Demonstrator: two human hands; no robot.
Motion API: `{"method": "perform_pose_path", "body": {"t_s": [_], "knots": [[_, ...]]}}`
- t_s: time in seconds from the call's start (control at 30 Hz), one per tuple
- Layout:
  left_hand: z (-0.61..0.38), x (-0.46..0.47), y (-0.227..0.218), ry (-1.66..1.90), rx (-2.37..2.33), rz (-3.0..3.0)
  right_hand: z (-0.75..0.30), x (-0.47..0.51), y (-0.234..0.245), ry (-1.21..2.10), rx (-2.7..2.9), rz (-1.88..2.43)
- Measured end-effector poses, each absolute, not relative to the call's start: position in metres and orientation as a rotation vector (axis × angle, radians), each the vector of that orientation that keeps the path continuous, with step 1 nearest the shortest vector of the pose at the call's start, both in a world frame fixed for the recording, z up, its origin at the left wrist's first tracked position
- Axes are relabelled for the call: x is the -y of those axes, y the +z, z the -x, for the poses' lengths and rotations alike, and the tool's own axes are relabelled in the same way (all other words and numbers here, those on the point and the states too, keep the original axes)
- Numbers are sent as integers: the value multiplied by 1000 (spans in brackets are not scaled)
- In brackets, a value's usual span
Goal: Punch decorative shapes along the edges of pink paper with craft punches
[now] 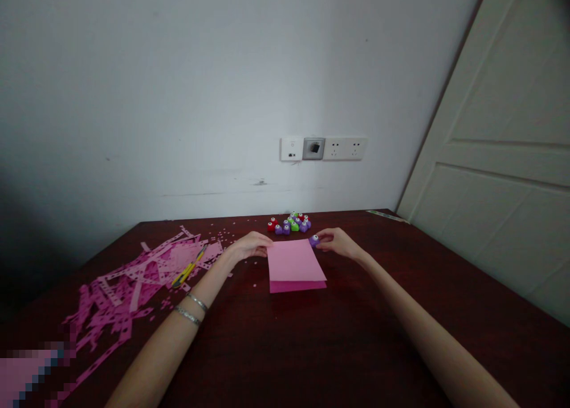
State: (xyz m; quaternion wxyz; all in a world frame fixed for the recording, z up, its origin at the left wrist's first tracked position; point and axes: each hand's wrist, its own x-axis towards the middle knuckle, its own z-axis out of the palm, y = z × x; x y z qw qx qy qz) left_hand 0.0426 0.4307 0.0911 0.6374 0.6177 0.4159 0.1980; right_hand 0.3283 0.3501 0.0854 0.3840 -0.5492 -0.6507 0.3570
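A folded sheet of pink paper lies in front of me, its lower layer showing along the near edge. My left hand is closed on the paper's far left corner, thumb on top. At the far right corner, my right hand grips a small purple craft paper punch, which sits against the paper's edge; whether the paper is inside its slot cannot be made out. Just beyond the sheet stands a cluster of similar punches in red, green and purple.
Punched pink paper strips are heaped on the left of the dark red-brown table, with tiny cut-outs scattered around. A yellow utility knife rests on the heap. Wall sockets are behind, and a ruler-like strip lies at the far right edge.
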Motion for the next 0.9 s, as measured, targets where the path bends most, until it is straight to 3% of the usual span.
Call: {"method": "perform_pose_path", "body": {"t_s": [0.9], "knots": [[-50,-427,80,414,-933,-1477,-318,-356,72,829,1801,1383]]}}
